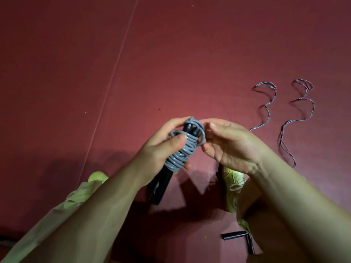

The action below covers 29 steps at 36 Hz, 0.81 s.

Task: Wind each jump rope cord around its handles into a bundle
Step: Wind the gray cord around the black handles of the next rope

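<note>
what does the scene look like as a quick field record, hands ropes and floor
left hand: grips wound rope bundle, thumb on grey coils
right hand: fingers at the bundle's top loop
black handles: side by side, lower ends stick out below coils
loose ropes: two, uncoiled on red floor
spare handles: on floor by right leg

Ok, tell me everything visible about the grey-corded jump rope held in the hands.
The jump rope has two black handles side by side with glossy grey cord wound many times round their upper part, plastic-looking. It is tilted, handle tops away from the person, above the red floor. The left hand grips the bundle; the right hand touches the top loop.
</note>
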Each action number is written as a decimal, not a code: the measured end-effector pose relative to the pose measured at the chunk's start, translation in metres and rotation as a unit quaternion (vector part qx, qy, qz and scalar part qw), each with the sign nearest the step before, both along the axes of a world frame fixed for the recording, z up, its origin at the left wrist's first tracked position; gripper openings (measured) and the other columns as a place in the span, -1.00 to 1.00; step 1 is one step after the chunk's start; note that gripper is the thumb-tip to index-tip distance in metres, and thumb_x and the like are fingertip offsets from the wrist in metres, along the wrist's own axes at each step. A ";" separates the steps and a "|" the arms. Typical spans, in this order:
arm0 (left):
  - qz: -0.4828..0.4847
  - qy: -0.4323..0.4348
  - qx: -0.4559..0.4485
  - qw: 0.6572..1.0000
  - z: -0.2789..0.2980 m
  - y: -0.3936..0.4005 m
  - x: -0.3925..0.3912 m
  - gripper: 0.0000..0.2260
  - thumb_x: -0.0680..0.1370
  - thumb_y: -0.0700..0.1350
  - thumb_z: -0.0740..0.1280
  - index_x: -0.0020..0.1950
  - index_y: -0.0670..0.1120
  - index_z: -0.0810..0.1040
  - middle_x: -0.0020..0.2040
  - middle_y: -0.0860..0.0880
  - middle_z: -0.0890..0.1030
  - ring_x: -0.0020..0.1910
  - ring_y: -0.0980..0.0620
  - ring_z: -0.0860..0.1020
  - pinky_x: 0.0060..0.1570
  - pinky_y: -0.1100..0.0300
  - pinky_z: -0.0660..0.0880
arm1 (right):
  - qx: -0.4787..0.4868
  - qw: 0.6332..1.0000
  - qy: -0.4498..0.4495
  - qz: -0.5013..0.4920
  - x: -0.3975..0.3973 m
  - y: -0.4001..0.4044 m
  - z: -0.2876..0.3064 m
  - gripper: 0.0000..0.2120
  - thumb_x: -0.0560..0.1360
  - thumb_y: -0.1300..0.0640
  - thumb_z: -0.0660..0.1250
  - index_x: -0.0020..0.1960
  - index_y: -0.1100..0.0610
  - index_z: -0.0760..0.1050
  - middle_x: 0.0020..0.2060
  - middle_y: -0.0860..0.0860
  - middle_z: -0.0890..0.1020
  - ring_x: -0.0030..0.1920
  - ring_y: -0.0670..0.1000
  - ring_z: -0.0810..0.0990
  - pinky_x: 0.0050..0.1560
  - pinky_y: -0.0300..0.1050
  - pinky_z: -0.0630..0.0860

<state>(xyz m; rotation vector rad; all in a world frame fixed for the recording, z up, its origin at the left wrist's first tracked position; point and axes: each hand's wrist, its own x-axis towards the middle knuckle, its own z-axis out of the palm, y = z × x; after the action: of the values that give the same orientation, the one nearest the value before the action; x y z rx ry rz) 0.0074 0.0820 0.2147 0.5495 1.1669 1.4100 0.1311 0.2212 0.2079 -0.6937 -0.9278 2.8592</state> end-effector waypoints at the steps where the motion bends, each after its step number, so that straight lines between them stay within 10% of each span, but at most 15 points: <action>1: -0.001 -0.007 0.005 1.000 0.001 0.000 0.000 -0.62 0.43 -0.12 0.22 0.25 -0.03 0.44 -0.20 -0.09 0.59 -0.45 -0.01 0.56 -0.54 0.32 0.41 | 0.006 1.000 0.006 0.004 0.000 0.000 0.000 -0.67 0.21 0.14 0.56 -0.07 0.23 0.66 -0.27 0.09 0.66 -0.32 -0.07 0.62 -0.29 -0.29 0.59; 15: -0.054 -0.023 0.022 0.998 -0.008 -0.003 0.003 -0.33 0.23 0.22 0.54 0.24 0.01 0.44 -0.07 -0.01 0.66 -0.33 0.01 0.62 -0.32 0.23 0.54 | 0.000 0.999 -0.053 -0.013 -0.001 -0.008 -0.003 -0.71 0.05 0.17 0.65 -0.34 0.15 0.59 -0.44 0.06 0.57 -0.49 -0.08 0.55 -0.48 -0.30 0.53; 20: -0.067 -0.030 0.015 0.997 -0.010 -0.001 0.006 -0.33 0.22 0.18 0.57 0.23 -0.02 0.47 -0.07 0.02 0.65 -0.24 0.06 0.61 -0.26 0.17 0.57 | 0.015 0.991 -0.115 -0.073 -0.003 -0.017 0.006 -0.95 0.28 0.22 0.36 -0.30 0.17 0.50 -0.49 0.01 0.51 -0.56 -0.14 0.44 -0.58 -0.38 0.41; 29: -0.049 -0.013 -0.032 0.998 -0.009 0.003 0.002 -0.69 0.35 -0.19 0.38 0.08 -0.01 0.55 -0.21 0.00 0.65 -0.29 0.07 0.60 -0.33 0.18 0.57 | 0.223 0.965 -0.112 -0.080 0.005 -0.006 0.020 -0.81 0.37 0.11 0.33 -0.07 0.19 0.52 -0.40 0.03 0.62 -0.44 -0.08 0.55 -0.39 -0.27 0.54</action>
<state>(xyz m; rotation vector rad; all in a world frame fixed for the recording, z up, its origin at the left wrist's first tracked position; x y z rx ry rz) 0.0095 0.0849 0.2059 0.5347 1.1457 1.2875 0.1359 0.2147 0.2283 -0.9884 -1.4114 2.3393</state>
